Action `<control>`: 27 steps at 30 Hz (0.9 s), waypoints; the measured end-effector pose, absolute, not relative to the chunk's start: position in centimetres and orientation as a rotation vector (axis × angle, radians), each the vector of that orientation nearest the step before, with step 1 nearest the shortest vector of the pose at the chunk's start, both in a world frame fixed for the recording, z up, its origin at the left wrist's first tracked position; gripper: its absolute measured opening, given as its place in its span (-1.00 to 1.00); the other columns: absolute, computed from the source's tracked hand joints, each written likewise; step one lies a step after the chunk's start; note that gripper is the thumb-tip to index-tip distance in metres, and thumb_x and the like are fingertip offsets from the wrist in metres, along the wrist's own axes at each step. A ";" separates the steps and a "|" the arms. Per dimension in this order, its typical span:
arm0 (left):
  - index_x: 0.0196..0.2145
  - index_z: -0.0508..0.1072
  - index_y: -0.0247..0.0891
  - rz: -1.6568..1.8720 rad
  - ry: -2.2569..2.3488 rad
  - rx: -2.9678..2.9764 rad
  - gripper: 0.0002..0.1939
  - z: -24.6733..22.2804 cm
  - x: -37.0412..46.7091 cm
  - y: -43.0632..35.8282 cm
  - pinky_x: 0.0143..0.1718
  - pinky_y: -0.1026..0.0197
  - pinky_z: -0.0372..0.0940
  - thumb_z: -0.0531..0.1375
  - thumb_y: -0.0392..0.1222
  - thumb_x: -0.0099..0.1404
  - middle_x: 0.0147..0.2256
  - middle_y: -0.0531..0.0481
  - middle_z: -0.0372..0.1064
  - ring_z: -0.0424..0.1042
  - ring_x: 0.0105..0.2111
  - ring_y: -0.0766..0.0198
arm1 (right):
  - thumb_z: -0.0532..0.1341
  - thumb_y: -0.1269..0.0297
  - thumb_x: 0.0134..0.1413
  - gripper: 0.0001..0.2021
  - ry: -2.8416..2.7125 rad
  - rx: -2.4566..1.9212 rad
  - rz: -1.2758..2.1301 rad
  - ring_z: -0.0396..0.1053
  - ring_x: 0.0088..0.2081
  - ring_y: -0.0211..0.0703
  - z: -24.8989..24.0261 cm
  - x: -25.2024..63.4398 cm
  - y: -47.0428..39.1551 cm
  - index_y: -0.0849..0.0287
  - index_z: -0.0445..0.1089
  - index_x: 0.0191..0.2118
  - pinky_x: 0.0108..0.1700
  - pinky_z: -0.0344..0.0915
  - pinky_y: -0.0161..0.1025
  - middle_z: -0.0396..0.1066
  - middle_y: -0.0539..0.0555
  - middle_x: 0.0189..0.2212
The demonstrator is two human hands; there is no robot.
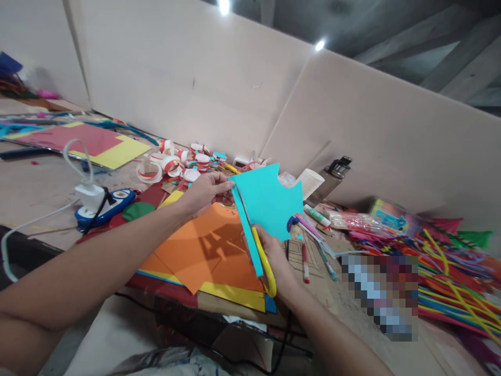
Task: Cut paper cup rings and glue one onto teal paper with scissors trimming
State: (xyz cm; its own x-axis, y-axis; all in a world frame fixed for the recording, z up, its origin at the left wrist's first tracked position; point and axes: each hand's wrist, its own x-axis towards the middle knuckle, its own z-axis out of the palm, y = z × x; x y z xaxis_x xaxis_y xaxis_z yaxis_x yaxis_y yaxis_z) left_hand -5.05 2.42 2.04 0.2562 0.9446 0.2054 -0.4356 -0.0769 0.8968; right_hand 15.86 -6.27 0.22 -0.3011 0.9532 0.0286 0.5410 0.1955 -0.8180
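My left hand point(211, 192) pinches the upper left corner of a turquoise sheet of paper point(268, 196), held up above the table. Rounded bites are cut out of the sheet's right side. In my right hand point(276, 256) is a pair of scissors point(265, 263) with yellow handles. Their blades lie along the sheet's left side, where a narrow strip point(246, 232) hangs partly cut away. Below the hands lie orange sheets point(195, 250) on top of yellow sheets point(235, 295). My right fingers are partly hidden behind the handles and paper.
A blue power strip point(105, 209) with a white charger stands at left. Paper cup pieces point(172, 164) lie behind my left hand. At right are stacked paper cups point(311, 183), a bottle point(329, 180), a marker point(305, 261) and many coloured pipe cleaners point(457, 282). A wall stands behind.
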 end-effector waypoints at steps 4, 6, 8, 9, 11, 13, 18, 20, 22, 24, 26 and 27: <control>-0.48 0.31 -0.31 1.251 0.608 1.121 -0.63 2.0 -5.0 2.4 -0.45 0.25 0.42 0.42 -0.07 0.05 -0.55 0.02 0.44 0.44 -0.56 0.35 | 0.14 0.28 0.04 -0.94 -1.984 -1.375 0.912 0.10 -0.56 -0.29 0.5 15.7 -6.3 0.11 0.26 -0.34 -0.52 -0.01 -0.34 0.14 -0.13 -0.65; -0.49 0.31 -0.32 1.232 0.617 1.130 -0.61 2.1 -5.0 2.3 -0.47 0.25 0.40 0.42 -0.04 0.03 -0.56 0.00 0.45 0.44 -0.57 0.34 | 0.14 0.26 0.05 -0.93 -1.997 -1.374 0.878 0.08 -0.54 -0.29 0.8 15.6 -6.3 0.12 0.24 -0.35 -0.50 -0.02 -0.34 0.14 -0.13 -0.63; -0.50 0.32 -0.32 1.215 0.624 1.145 -0.58 2.1 -4.9 2.2 -0.49 0.27 0.39 0.43 -0.01 0.01 -0.56 -0.03 0.46 0.45 -0.58 0.32 | 0.13 0.22 0.06 -0.89 -2.011 -1.371 0.829 0.06 -0.52 -0.29 1.2 15.4 -6.3 0.12 0.23 -0.37 -0.49 -0.02 -0.34 0.15 -0.12 -0.61; -0.49 0.32 -0.32 1.210 0.628 1.154 -0.58 2.1 -4.9 2.1 -0.50 0.27 0.38 0.43 0.01 0.01 -0.56 -0.04 0.47 0.45 -0.57 0.32 | 0.12 0.22 0.05 -0.89 -2.019 -1.360 0.803 0.06 -0.50 -0.29 1.3 15.4 -6.3 0.13 0.23 -0.38 -0.47 -0.02 -0.34 0.16 -0.12 -0.60; -0.49 0.33 -0.33 1.207 0.644 1.174 -0.57 2.1 -4.9 2.0 -0.50 0.28 0.38 0.43 0.02 0.01 -0.55 -0.05 0.47 0.46 -0.57 0.32 | 0.10 0.24 0.03 -0.90 -2.034 -1.324 0.780 0.07 -0.48 -0.28 1.5 15.3 -6.4 0.14 0.23 -0.39 -0.46 -0.01 -0.34 0.18 -0.11 -0.58; -0.50 0.33 -0.33 1.201 0.663 1.188 -0.57 2.1 -4.9 2.0 -0.51 0.29 0.38 0.43 0.04 0.01 -0.55 -0.06 0.48 0.47 -0.57 0.31 | 0.08 0.26 0.02 -0.91 -2.031 -1.290 0.788 0.08 -0.47 -0.27 1.5 15.4 -6.5 0.14 0.23 -0.40 -0.45 0.00 -0.34 0.20 -0.10 -0.57; -0.51 0.33 -0.34 1.186 0.661 1.182 -0.57 2.2 -4.9 1.9 -0.52 0.29 0.38 0.43 0.03 0.00 -0.57 -0.03 0.46 0.45 -0.59 0.33 | 0.09 0.25 0.05 -0.90 -2.025 -1.302 0.757 0.07 -0.47 -0.27 0.7 15.8 -6.5 0.14 0.26 -0.40 -0.46 0.01 -0.35 0.17 -0.10 -0.59; -0.51 0.33 -0.34 1.181 0.648 1.179 -0.58 2.2 -4.8 1.9 -0.51 0.29 0.38 0.43 0.01 0.02 -0.57 -0.02 0.46 0.45 -0.59 0.34 | 0.09 0.27 0.05 -0.91 -2.020 -1.326 0.746 0.07 -0.49 -0.27 0.4 15.9 -6.4 0.14 0.27 -0.40 -0.47 0.01 -0.35 0.15 -0.10 -0.60; -0.50 0.34 -0.34 1.179 0.645 1.173 -0.59 2.2 -4.8 1.9 -0.51 0.29 0.39 0.43 0.00 0.02 -0.56 -0.02 0.46 0.45 -0.58 0.34 | 0.09 0.27 0.04 -0.91 -2.004 -1.347 0.744 0.07 -0.51 -0.27 0.2 15.9 -6.2 0.13 0.31 -0.38 -0.48 0.01 -0.35 0.15 -0.10 -0.62; -0.46 0.35 -0.34 1.190 0.652 1.155 -0.60 2.2 -4.8 1.9 -0.50 0.29 0.41 0.44 -0.02 0.01 -0.56 -0.02 0.47 0.46 -0.57 0.33 | 0.12 0.26 0.02 -0.89 -1.990 -1.356 0.752 0.09 -0.53 -0.27 0.1 15.9 -6.1 0.14 0.34 -0.35 -0.49 0.00 -0.34 0.15 -0.11 -0.65; -0.42 0.36 -0.34 1.210 0.656 1.136 -0.61 2.2 -4.8 1.9 -0.49 0.27 0.42 0.44 -0.04 0.02 -0.55 -0.03 0.48 0.48 -0.56 0.31 | 0.13 0.24 -0.02 -0.85 -1.970 -1.363 0.776 0.11 -0.54 -0.26 0.2 15.9 -6.0 0.14 0.36 -0.32 -0.50 0.00 -0.34 0.17 -0.11 -0.66; -0.41 0.37 -0.34 1.220 0.653 1.130 -0.62 2.2 -4.9 2.0 -0.49 0.27 0.43 0.43 -0.05 0.03 -0.54 -0.03 0.49 0.48 -0.56 0.31 | 0.13 0.23 -0.03 -0.84 -1.967 -1.369 0.795 0.12 -0.54 -0.26 0.2 15.9 -6.0 0.15 0.36 -0.31 -0.50 0.01 -0.34 0.18 -0.11 -0.66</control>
